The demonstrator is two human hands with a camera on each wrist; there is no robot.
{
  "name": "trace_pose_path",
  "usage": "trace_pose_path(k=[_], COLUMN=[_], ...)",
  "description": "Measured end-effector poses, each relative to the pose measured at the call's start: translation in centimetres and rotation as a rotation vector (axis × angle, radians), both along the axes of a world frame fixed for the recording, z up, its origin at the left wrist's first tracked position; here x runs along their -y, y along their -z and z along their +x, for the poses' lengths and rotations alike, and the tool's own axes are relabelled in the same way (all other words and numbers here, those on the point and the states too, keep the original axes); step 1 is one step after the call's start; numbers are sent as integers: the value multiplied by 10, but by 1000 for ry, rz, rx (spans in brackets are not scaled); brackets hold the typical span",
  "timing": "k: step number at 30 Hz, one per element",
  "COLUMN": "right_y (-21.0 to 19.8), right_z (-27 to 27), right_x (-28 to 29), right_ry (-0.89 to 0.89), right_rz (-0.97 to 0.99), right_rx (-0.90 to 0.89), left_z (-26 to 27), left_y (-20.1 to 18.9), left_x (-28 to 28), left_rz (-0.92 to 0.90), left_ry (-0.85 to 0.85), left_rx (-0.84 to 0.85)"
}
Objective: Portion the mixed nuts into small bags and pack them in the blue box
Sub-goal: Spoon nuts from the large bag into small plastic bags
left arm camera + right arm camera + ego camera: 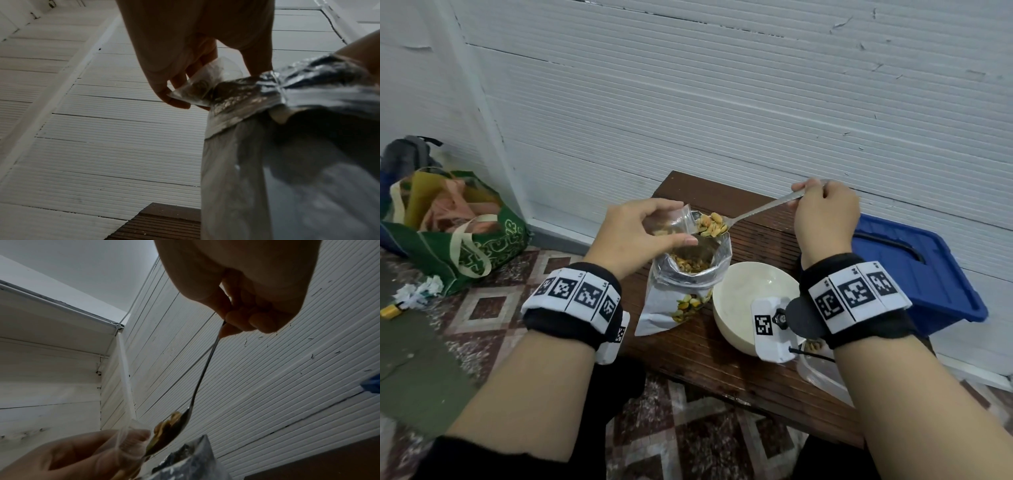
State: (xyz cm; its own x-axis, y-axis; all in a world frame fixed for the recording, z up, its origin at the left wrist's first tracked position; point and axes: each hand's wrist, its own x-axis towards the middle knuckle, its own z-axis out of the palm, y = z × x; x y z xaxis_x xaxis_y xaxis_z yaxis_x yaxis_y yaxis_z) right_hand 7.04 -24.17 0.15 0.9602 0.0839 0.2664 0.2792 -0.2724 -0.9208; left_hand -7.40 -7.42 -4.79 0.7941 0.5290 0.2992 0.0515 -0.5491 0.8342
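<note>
My fingers (179,104) on the left hand (640,233) pinched the small clear plastic zip bag (675,222) by its mouth, thumb on one side and fingertips on the other, holding it open just above the big bag. The fingers of my right hand (825,216) were curled round the far end of a long metal spoon (756,209), gripping its handle from above. The spoon's bowl, heaped with mixed nuts (711,224), sat right at the little bag's opening, touching or nearly touching its rim; I could not tell which.

Below both stood the large silver foil-lined pouch of mixed nuts (688,274), upright and open on the dark brown slatted wooden bench (722,359), with more nuts showing inside it. Just beside the pouch, to its right, sat a round cream-coloured bowl (743,294), partly hidden by my right wrist. A clear plastic container (822,377) lay near the bench's front edge under my right forearm.

The blue plastic box (914,267), lid on, stood to the right of the bench, against the white ribbed wall (722,102). Well off to the left, a green fabric shopping bag (465,240) rested on the patterned tile floor (493,308).
</note>
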Motion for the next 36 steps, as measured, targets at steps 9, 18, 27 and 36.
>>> trace_pose_path(k=[9,18,27,36], right_y=[2,-3,0,-12], right_z=[6,1,-20,-18], right_x=[5,-5,-17,-2], right_ry=[22,-40,-325,-370], right_rz=[7,0,69,278], right_rx=[-54,-24,165,398], left_z=[-4,3,10,6], left_y=[-1,1,3,1], left_x=[-6,1,12,3], left_rz=[-11,51,95,22], left_ry=[-56,-3,5,-113], left_rx=[12,-60,2,74])
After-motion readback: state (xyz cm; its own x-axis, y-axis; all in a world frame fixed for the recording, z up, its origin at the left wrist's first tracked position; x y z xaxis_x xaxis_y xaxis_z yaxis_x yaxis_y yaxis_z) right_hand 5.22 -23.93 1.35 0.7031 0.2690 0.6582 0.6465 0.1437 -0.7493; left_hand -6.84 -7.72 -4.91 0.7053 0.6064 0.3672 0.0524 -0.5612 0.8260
